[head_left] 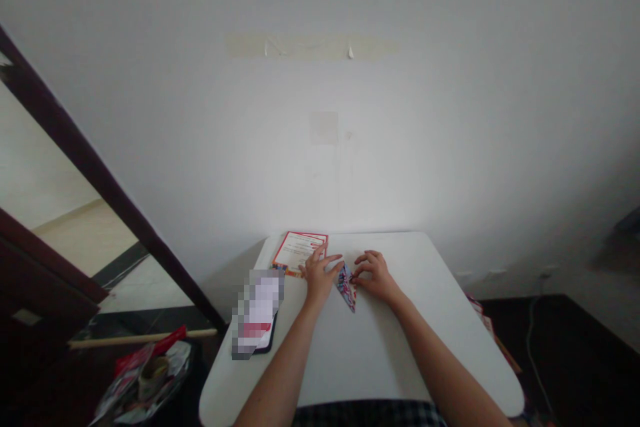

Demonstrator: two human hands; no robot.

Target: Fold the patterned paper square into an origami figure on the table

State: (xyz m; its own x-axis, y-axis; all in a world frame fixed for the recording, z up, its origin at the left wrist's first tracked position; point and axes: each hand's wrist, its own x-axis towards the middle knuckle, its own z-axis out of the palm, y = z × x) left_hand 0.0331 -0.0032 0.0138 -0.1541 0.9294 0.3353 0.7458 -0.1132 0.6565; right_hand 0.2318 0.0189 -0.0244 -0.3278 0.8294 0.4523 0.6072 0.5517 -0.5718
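A small folded piece of patterned paper (pixel 347 288), blue, white and red, lies on the white table between my hands, one point towards me. My left hand (pixel 319 272) has its fingers spread over the table and the edge of some printed cards. Its thumb tip reaches the paper's upper corner, with the forefinger held apart above it. On the other side, my right hand (pixel 376 275) has bent fingers, and its thumb and a fingertip close on the paper's right edge. The exact contact is small and hard to make out.
Red-bordered printed cards (pixel 295 250) lie at the table's back left. A phone (pixel 260 320), its screen blurred, rests near the left edge. The white table (pixel 360 367) meets a wall (pixel 450 113). A lined bin (pixel 155 380) stands on the floor at left.
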